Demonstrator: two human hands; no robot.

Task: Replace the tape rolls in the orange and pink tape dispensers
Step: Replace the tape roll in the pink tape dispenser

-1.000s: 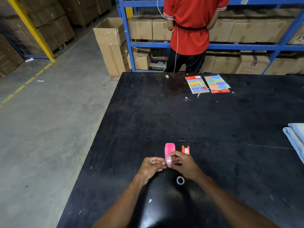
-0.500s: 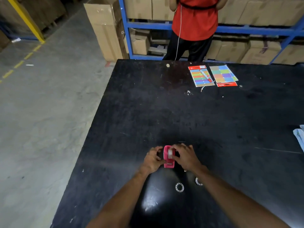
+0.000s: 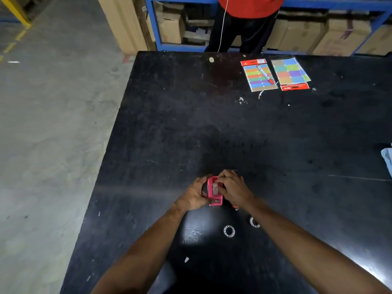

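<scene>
The pink tape dispenser (image 3: 214, 193) is held over the black table (image 3: 212, 124) between both hands. My left hand (image 3: 194, 195) grips its left side. My right hand (image 3: 232, 188) presses a clear tape roll (image 3: 215, 187) into the dispenser's top opening with its fingertips. The orange dispenser (image 3: 235, 207) is almost hidden under my right wrist; only a small orange bit shows. Two empty tape cores, one (image 3: 229, 231) flat on the table and one (image 3: 254, 222) beside my right forearm, lie just behind the hands.
Two packs of coloured sticky labels (image 3: 259, 76) (image 3: 290, 73) with a marker lie at the far side. A person in a red shirt (image 3: 250, 7) stands beyond the table by blue shelving with cardboard boxes. Blue cloth (image 3: 387, 155) lies at the right edge. The table's left edge drops to concrete floor.
The pink dispenser left the table and is now gripped in my left hand. My right hand brought the tape roll down into it. The view tilted down, and the orange dispenser became covered.
</scene>
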